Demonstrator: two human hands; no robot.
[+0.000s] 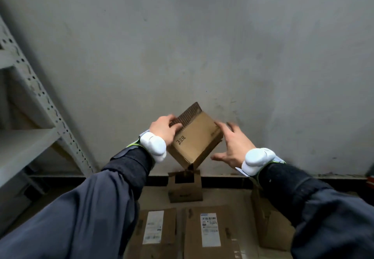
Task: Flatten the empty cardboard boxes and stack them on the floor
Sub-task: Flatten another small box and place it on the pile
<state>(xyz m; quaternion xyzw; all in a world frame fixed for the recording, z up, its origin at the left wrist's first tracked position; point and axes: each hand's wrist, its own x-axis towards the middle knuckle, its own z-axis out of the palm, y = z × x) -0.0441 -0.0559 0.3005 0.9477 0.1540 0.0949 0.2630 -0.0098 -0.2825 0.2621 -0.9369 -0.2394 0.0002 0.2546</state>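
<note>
A small brown cardboard box (195, 139) with handwriting on one face hangs tilted in the air in front of the grey wall. My left hand (165, 129) grips its upper left corner, thumb over a dark corrugated flap. My right hand (230, 145) is spread with fingers apart, its fingertips touching the box's right edge. On the floor below, a small open box (185, 188) stands upright against the wall, and two flat boxes with white labels (156, 230) (210, 232) lie nearer to me.
A grey metal shelving rack (30, 101) stands at the left. Another brown box (269, 222) sits at the right under my right sleeve. A concrete wall (202, 46) fills the background, with a dark skirting strip at its foot.
</note>
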